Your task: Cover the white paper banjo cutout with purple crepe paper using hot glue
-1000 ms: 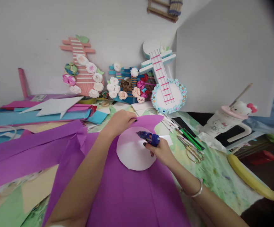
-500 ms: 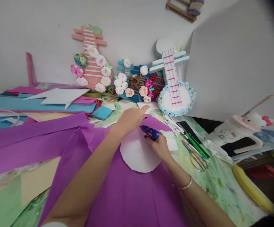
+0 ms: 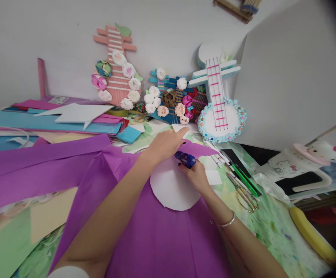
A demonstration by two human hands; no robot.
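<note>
Blue plastic gun (image 3: 187, 159) is gripped by the right hand (image 3: 196, 177), above the far part of the white disc (image 3: 172, 191). Over the last second, the nozzle has been brought nearer the far rim, close beside the left hand (image 3: 166, 144); work is judged to be centred on that edge. The nozzle is pointed leftward and slightly away, the long axis slanted across the disc. Whether purple paper (image 3: 162, 247) is pinched by the left hand cannot be told.
</note>
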